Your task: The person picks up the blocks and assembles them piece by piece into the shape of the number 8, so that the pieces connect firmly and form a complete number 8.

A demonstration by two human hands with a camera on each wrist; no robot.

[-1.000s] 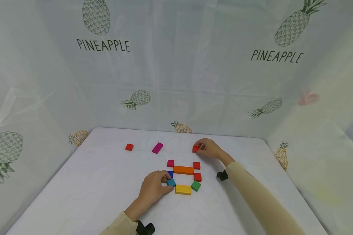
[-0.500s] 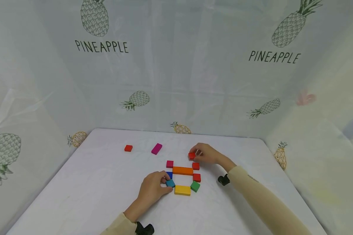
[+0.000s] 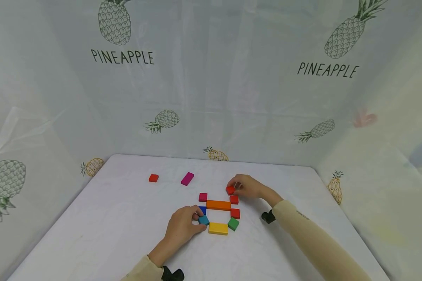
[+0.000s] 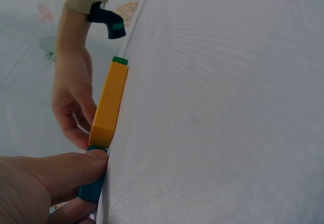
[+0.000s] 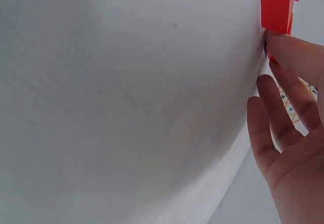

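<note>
My left hand (image 3: 183,224) pinches a teal block (image 3: 203,220) between thumb and fingers at the table's middle. Beside it lie a blue block (image 3: 202,210), partly hidden by the fingers, and a yellow block (image 3: 218,228). In the left wrist view the thumb rests on the teal block (image 4: 92,189). Farther back, my right hand (image 3: 247,186) pinches a small red block (image 3: 230,190), just behind another red block (image 3: 234,200). The right wrist view shows the held block mostly hidden by the thumb. An orange block (image 3: 218,205) bridges the two sides of the layout.
A third red block (image 3: 235,213) and a green block (image 3: 233,224) continue the right side. A pink block (image 3: 202,197) stands at the left rear. Apart from these lie a magenta block (image 3: 187,178) and a red block (image 3: 153,178) on the white tabletop (image 3: 109,218).
My right hand has brought the red block toward me and slightly left, from the rear of the table to the layout's right side. The left hand stays at the teal block.
</note>
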